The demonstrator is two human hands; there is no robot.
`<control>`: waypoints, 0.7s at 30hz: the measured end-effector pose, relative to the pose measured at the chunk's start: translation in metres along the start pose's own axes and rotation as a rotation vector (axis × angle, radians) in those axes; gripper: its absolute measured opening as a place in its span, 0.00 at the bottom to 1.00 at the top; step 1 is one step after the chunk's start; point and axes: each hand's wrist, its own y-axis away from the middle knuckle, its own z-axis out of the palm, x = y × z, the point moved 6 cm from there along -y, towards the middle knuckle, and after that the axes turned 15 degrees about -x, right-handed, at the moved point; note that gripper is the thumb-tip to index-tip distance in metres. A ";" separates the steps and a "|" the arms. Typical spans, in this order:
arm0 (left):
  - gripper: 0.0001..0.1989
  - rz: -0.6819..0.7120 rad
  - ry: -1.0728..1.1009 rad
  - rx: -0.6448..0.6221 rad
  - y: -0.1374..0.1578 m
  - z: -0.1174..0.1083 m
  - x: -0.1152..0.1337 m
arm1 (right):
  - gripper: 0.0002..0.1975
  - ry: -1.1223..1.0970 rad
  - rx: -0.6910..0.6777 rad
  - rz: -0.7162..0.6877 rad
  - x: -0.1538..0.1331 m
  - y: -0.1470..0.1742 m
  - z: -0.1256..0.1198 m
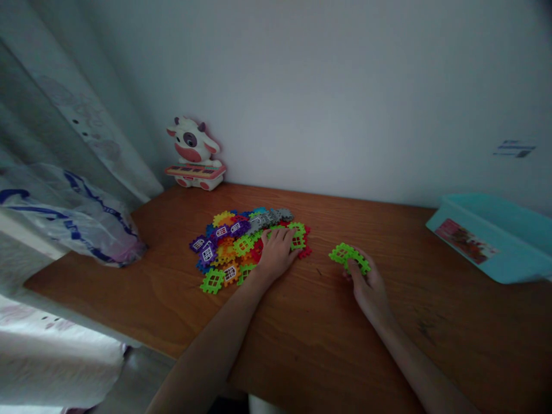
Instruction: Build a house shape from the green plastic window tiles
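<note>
My right hand [368, 282] holds flat green interlocking building blocks [344, 253] with window cutouts, apparently two joined together, pinched between thumb and fingers just above the table. On a pile of colourful interlocking blocks [226, 250] rests my left hand [278, 250], its fingers spread over the right side. A green window block [297, 240] lies between its thumb and fingertips, touched but not clearly gripped. Purple, orange, red, blue and yellow pieces make up much of the pile. Grey gear-edged pieces [271, 217] lie along its back, and some blocks are hidden under my left hand.
A cow-shaped toy keyboard [195, 155] stands at the back left against the wall. The wooden table [345, 345] also bears a clear plastic bag [81, 221] with blue print at left and a light-blue plastic bin [495, 236] at right. A curtain [73, 98] hangs at left.
</note>
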 end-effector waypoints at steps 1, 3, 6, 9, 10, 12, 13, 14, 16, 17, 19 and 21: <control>0.23 0.020 0.010 0.011 0.000 0.000 0.000 | 0.31 0.000 0.006 -0.008 0.000 0.000 0.000; 0.22 0.080 0.077 0.046 -0.001 -0.001 0.000 | 0.30 0.012 0.014 -0.016 -0.001 0.000 -0.001; 0.20 0.173 0.291 0.149 0.000 -0.007 0.004 | 0.30 0.033 0.027 -0.003 -0.002 -0.001 -0.003; 0.20 0.189 0.532 0.233 0.000 -0.010 0.012 | 0.30 0.002 0.043 0.019 -0.001 0.000 -0.004; 0.20 0.175 0.618 0.233 0.000 -0.009 0.016 | 0.30 -0.011 0.049 0.021 -0.001 0.000 -0.004; 0.17 0.150 0.779 0.207 0.000 -0.003 0.024 | 0.30 -0.025 0.060 0.017 -0.001 0.000 -0.005; 0.14 0.154 0.839 0.193 0.001 0.000 0.028 | 0.29 -0.026 0.063 0.012 0.000 -0.001 -0.005; 0.10 0.172 0.879 0.179 0.002 0.003 0.033 | 0.29 -0.027 0.065 0.006 0.000 -0.001 -0.005; 0.06 0.231 0.920 0.142 0.004 0.008 0.042 | 0.29 -0.042 0.059 -0.008 0.000 -0.002 -0.005; 0.06 0.258 0.940 0.110 0.005 0.011 0.045 | 0.29 -0.054 0.056 -0.016 0.000 -0.002 -0.004; 0.09 0.279 1.028 0.035 0.006 0.019 0.050 | 0.28 -0.073 0.044 -0.037 -0.001 -0.002 -0.004; 0.09 0.256 1.187 -0.025 0.006 0.026 0.053 | 0.27 -0.099 0.029 -0.057 -0.002 -0.003 -0.003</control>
